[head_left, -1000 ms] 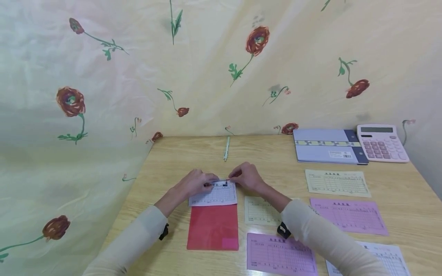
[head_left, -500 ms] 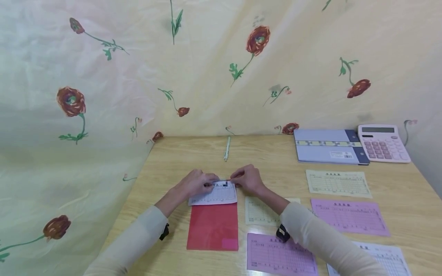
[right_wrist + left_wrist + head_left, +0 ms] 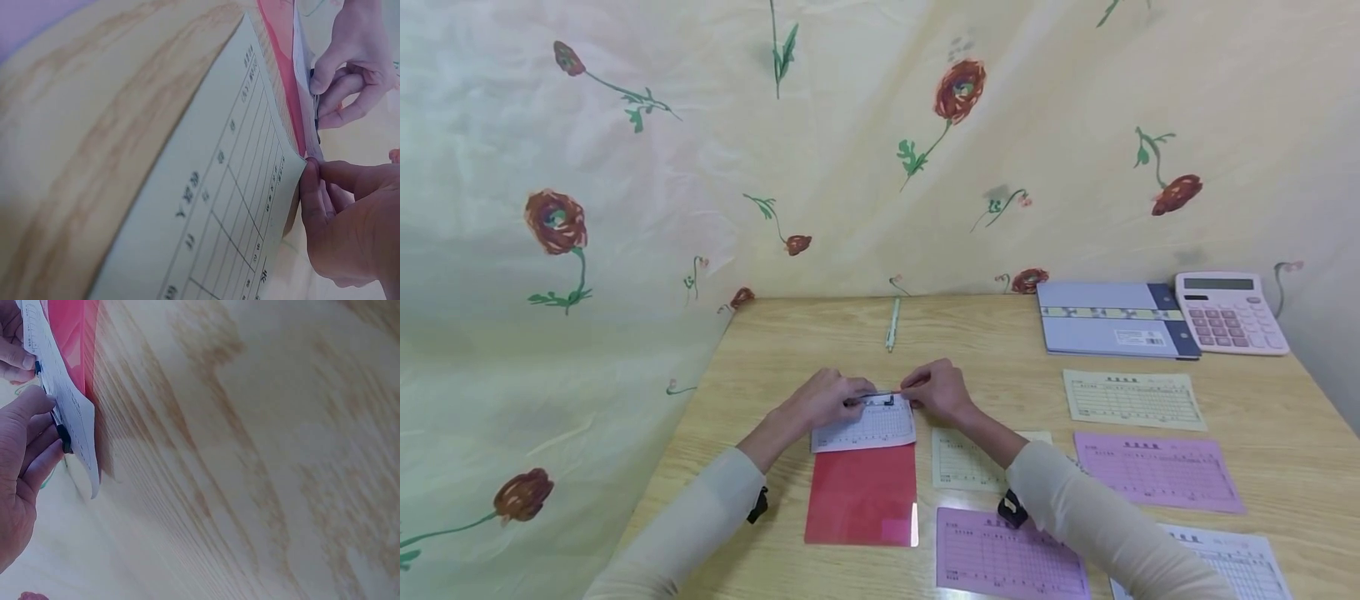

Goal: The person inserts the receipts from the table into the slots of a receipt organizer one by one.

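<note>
A white printed form (image 3: 867, 429) lies over the top part of a red folder (image 3: 859, 492) on the table. At its upper edge is a thin metal clip with black ends (image 3: 64, 439). My left hand (image 3: 829, 397) pinches the clip and the form's top edge, thumb in front and fingers behind. My right hand (image 3: 938, 392) pinches the top right corner of the form and folder between thumb and fingers. In the left wrist view, the form's near corner (image 3: 94, 484) curls outward. My fingers hide part of the clip.
A pale green form (image 3: 966, 462) and a purple form (image 3: 1003, 554) lie right of the folder. Farther right are another green form (image 3: 1135, 400), purple form (image 3: 1161, 471) and white form (image 3: 1236, 554). Behind stand a pen (image 3: 892, 325), blue binder (image 3: 1097, 329) and calculator (image 3: 1228, 312).
The form's lower edge has slid slightly down over the red folder, and a bright glare now shows at the folder's lower right edge. Both hands keep nearly the same place and grip.
</note>
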Available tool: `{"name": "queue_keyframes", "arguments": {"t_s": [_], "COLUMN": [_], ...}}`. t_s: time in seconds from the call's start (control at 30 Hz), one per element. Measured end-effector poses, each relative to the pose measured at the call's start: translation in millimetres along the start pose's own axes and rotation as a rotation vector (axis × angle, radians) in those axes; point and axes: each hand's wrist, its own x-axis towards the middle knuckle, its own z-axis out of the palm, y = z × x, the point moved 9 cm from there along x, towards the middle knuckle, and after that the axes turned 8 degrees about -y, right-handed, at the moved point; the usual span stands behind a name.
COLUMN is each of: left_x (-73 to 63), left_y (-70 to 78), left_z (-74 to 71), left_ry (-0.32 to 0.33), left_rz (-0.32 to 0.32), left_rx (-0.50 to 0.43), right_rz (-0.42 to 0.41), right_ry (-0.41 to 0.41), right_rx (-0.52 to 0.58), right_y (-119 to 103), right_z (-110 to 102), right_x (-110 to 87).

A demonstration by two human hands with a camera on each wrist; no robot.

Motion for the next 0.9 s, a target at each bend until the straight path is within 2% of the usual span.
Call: {"name": "queue_keyframes", "arguments": {"t_s": [0.67,0.9], "left_x": [0.2,0.2], "left_y": [-0.5,-2.4], "left_z": [0.9,1.8], "left_ry": [0.0,-0.005], "left_rz": [0.018,0.005], "left_rx": [-0.016,-0.036], "right_rz": [-0.001,0.015], "right_ry": [0.075,0.092], "right_rx": [0.007,0.011], "right_y": [0.6,-0.3], "right_z": [-1.7,-2.0], "right_x": [-6.9,-8.0]}}
